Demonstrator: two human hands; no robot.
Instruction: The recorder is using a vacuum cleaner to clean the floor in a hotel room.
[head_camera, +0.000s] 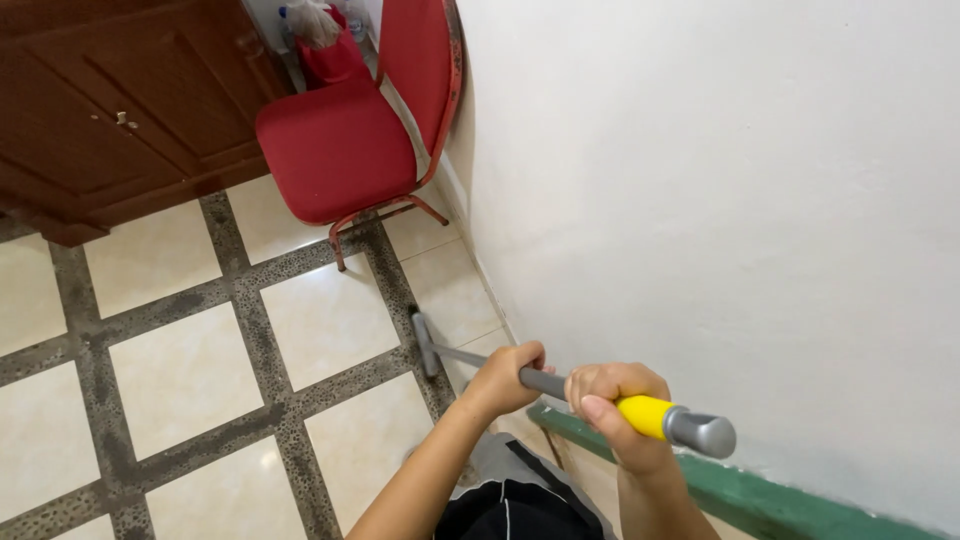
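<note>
Both my hands grip a long grey pole with a yellow grip section (645, 414) and a grey end cap. My left hand (503, 374) is closed around the grey shaft lower down. My right hand (615, 400) is closed around the shaft just below the yellow grip. The pole runs down to a narrow grey mop head (424, 342) resting on the tiled floor (180, 380) close to the white wall (720, 200). My dark and grey clothing shows at the bottom of the view.
A red padded chair (345, 140) with a metal frame stands against the wall ahead. A dark wooden cabinet (110, 110) fills the upper left. A green skirting strip (760, 495) runs along the wall base near me. A red bag sits behind the chair.
</note>
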